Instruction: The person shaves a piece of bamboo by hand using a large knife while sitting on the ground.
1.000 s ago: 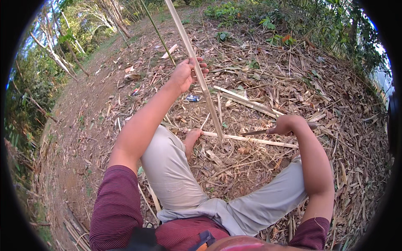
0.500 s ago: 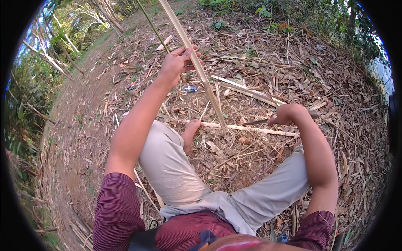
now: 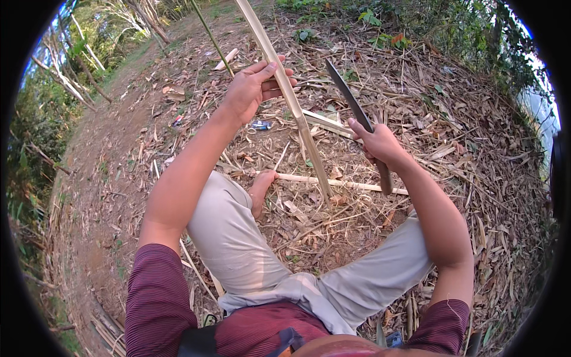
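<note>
- The left hand [image 3: 253, 89] is wrapping its fingers and thumb tightly around a long pale bamboo strip [image 3: 288, 98], gripping it high up, well above the strip's lower end.
- The bamboo strip is standing steeply tilted, its lower end resting on the leaf-littered ground [image 3: 464, 154] just beyond the bare foot [image 3: 262, 189], its upper end running out of the top of the view.
- The right hand [image 3: 376, 141] is closing in a full fist around the handle of a long dark knife [image 3: 352, 104], just to the right of the bamboo strip.
- The knife blade is pointing up and away from the person, angled toward the bamboo strip but apart from it.
- A second pale bamboo piece [image 3: 342, 183] is lying flat on the ground, crossing behind the foot of the upright strip.
- The person is sitting with light trousers [image 3: 238, 238] and dark red sleeves [image 3: 154, 297], knees spread to either side of the bamboo strip.
- A small blue scrap [image 3: 260, 125] is lying on the ground just left of the bamboo strip, below the left hand.
</note>
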### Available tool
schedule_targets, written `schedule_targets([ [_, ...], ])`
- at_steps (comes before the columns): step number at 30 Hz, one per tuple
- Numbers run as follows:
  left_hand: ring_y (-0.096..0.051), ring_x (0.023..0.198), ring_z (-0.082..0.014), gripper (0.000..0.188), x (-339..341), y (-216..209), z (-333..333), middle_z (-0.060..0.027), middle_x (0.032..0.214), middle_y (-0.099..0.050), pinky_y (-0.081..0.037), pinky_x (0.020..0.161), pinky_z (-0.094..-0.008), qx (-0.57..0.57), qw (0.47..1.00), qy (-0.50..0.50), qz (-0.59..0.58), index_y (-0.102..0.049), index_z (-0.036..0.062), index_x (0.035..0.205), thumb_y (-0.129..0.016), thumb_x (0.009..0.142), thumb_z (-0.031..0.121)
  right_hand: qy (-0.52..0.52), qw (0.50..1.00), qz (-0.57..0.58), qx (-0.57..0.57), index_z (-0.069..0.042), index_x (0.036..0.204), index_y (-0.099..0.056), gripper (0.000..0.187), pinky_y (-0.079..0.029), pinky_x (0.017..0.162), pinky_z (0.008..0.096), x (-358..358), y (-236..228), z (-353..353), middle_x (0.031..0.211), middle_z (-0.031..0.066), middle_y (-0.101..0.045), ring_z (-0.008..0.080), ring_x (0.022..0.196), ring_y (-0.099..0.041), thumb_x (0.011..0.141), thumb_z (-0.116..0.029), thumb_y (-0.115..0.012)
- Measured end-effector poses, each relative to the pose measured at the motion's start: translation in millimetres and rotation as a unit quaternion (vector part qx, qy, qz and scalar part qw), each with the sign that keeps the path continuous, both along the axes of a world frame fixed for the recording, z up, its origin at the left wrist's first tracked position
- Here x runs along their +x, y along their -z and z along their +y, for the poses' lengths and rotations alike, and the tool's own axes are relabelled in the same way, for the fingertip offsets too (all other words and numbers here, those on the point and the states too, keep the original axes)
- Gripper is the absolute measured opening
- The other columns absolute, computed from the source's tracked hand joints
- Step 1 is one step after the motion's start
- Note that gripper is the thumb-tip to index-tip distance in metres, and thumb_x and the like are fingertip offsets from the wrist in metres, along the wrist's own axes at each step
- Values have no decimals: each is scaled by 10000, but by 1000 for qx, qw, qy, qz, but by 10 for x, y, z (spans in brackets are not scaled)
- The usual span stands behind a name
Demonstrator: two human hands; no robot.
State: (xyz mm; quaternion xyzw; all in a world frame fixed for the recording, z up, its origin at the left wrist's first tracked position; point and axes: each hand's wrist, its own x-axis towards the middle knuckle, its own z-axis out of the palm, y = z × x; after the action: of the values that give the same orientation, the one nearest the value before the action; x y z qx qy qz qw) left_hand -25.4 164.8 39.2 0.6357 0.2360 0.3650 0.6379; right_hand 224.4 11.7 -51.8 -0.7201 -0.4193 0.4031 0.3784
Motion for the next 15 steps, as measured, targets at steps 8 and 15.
schedule_targets([
  [8,-650,1118,-304,450,165,66,-88,-173,1266,-612,-573,942,-410,-51,996,7,-75,-408,-15,1406,-523,1017,180,12,982,184,47,-30,847,-626,446,-419,447,234,-543,-180,-175,633,-36,-489,58,502,-465,791,-424,-826],
  [15,-659,1090,-288,435,159,75,-113,-157,1199,-636,-570,937,-404,-45,998,-3,-51,-431,-9,1396,-525,1014,175,-8,976,215,28,-22,843,-649,390,-418,455,241,-672,-98,-236,673,-7,-541,78,519,-475,759,-337,-863],
])
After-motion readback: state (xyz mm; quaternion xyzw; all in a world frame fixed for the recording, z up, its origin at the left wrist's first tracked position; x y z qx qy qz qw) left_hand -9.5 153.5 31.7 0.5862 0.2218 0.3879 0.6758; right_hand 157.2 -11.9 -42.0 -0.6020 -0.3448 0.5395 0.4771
